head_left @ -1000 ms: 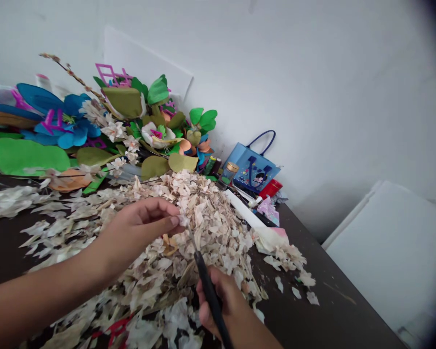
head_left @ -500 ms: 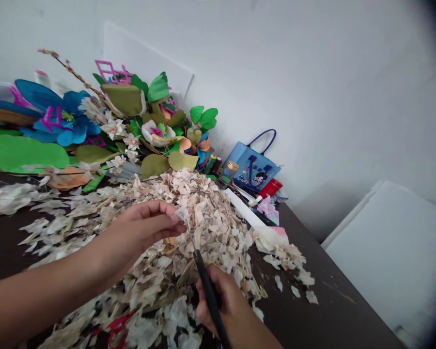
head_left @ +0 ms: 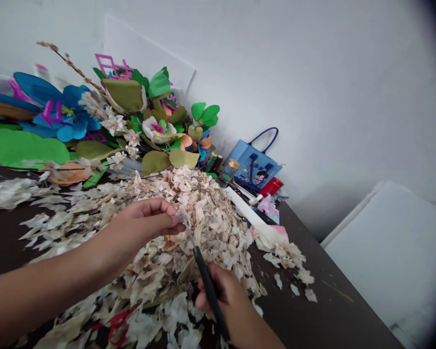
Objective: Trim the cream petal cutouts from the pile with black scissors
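The left hand (head_left: 148, 219) has shifted a touch, its fingers resettled on a small pale scrap (head_left: 182, 214), which it pinches between thumb and fingertips over the petal pile (head_left: 203, 196). The right hand (head_left: 227, 291), over the pile's near side, is curled closed around a black-handled tool (head_left: 210, 286), its thin metal tip pointing at the scrap; from here I can't tell whether they touch. Behind the pile lie artificial flowers (head_left: 75, 130); a blue bag (head_left: 244, 157) stands beyond its right side.
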Demonstrator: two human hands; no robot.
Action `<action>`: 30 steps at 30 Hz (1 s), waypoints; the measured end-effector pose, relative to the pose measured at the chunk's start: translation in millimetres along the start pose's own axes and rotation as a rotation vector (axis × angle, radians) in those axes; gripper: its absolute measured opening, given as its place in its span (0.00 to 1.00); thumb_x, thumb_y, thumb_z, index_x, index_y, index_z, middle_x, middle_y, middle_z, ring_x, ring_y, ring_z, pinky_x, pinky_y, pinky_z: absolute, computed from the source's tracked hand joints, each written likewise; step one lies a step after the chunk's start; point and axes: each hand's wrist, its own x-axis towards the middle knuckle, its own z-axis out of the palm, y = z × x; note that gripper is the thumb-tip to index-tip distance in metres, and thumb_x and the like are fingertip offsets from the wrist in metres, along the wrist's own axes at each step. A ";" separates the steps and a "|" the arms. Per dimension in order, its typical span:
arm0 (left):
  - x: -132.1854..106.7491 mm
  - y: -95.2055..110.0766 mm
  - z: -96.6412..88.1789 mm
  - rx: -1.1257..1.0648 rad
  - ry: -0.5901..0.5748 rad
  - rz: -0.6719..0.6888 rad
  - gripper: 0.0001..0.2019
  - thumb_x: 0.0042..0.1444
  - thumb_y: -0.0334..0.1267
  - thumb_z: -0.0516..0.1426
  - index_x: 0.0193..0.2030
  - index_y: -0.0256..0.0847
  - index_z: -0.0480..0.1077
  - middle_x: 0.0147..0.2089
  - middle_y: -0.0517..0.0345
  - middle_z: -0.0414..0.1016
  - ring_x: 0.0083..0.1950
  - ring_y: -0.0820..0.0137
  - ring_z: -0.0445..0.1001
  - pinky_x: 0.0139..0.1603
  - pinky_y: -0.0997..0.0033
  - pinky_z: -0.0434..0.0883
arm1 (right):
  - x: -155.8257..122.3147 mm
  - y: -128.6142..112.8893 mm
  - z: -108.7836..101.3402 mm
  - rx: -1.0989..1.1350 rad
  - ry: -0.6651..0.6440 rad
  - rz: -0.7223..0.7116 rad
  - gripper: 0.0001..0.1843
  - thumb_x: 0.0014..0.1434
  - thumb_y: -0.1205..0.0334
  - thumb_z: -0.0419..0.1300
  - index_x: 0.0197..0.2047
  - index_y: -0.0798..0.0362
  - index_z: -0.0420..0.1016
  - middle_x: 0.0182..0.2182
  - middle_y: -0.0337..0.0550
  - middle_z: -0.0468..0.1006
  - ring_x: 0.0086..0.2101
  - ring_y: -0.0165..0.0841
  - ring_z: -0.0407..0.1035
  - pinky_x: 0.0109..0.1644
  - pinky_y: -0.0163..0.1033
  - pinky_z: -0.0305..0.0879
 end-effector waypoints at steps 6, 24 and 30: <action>3.8 -4.0 -3.2 -0.010 0.013 -0.003 0.07 0.39 0.36 0.65 0.23 0.39 0.70 0.25 0.60 0.76 0.33 0.68 0.76 0.41 0.70 0.68 | 6.9 3.4 -2.5 -0.045 0.028 -0.043 0.10 0.50 0.59 0.64 0.29 0.54 0.68 0.21 0.34 0.64 0.22 0.27 0.57 0.25 0.30 0.55; 1.9 -23.0 1.0 -0.229 -0.172 -0.016 0.08 0.48 0.38 0.64 0.28 0.40 0.68 0.29 0.62 0.72 0.34 0.74 0.70 0.40 0.73 0.68 | -8.0 -6.2 1.9 -0.149 0.041 0.036 0.19 0.54 0.46 0.59 0.40 0.53 0.63 0.35 0.43 0.64 0.36 0.36 0.62 0.40 0.37 0.63; -3.7 -19.6 7.7 -0.283 -0.127 -0.057 0.13 0.40 0.38 0.68 0.27 0.39 0.68 0.28 0.62 0.72 0.35 0.73 0.70 0.43 0.73 0.68 | -6.7 -11.4 1.4 -0.098 0.032 0.068 0.13 0.54 0.55 0.59 0.39 0.53 0.64 0.34 0.41 0.66 0.34 0.34 0.64 0.38 0.35 0.62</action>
